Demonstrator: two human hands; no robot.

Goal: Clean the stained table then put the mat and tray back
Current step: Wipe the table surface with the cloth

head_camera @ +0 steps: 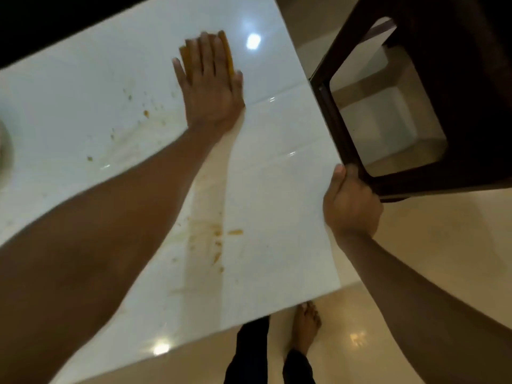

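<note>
Flat, left hand [210, 87] fingers press a yellow cloth [229, 55]; right hand [350, 206] fingers grip the chair [415, 178].

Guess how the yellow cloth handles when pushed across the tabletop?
The cloth probably lies limp: it sits flat under the left hand. It likely slides easily, since the table is glossy. It may smear the stains first.

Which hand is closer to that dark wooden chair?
The right hand: its fingers grip the dark wooden chair at its frame's corner. The left hand is away across the white table, pressed flat on a yellow cloth.
</note>
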